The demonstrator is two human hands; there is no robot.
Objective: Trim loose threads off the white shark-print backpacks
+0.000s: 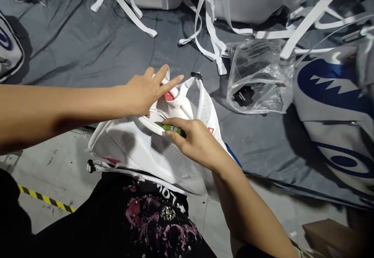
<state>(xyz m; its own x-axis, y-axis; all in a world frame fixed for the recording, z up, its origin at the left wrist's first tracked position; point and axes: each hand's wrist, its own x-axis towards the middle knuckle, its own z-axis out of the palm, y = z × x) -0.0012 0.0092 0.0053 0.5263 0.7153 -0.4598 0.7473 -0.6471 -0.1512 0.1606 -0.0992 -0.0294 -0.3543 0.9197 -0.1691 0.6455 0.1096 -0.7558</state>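
Head cam view. White bag (175,152) is centre frame, at the near edge of the grey table cover (117,51), lower part hanging out over the floor (70,156) in front of the black top (96,215).

Right hand (194,137): closed on the green tool (173,128), thumb and index along its sides, tip pointing left at the bag's white padded edge (152,126). Can't tell if the tip touches it.

Left hand (149,90): palm down over the upper part of the bag, fingers spread apart, thumb mostly hidden. Can't tell whether it pinches any fabric. Red patch (168,96) shows just beside its fingers.

Black buckle (196,75) at the bag's far end, another black clip (91,166) at its near left corner.

Right of the bag, on the cover: clear plastic bag (260,78) with a small black item (244,95) inside. Beyond that, a bag with blue print (336,113), eye and teeth shapes. Grey bags (245,0) along the far side, white straps (210,28) trailing loose toward me. Another blue-marked bag (8,47) at far left.

Floor: yellow-black tape (46,198) lower left, cardboard box (336,236) lower right.
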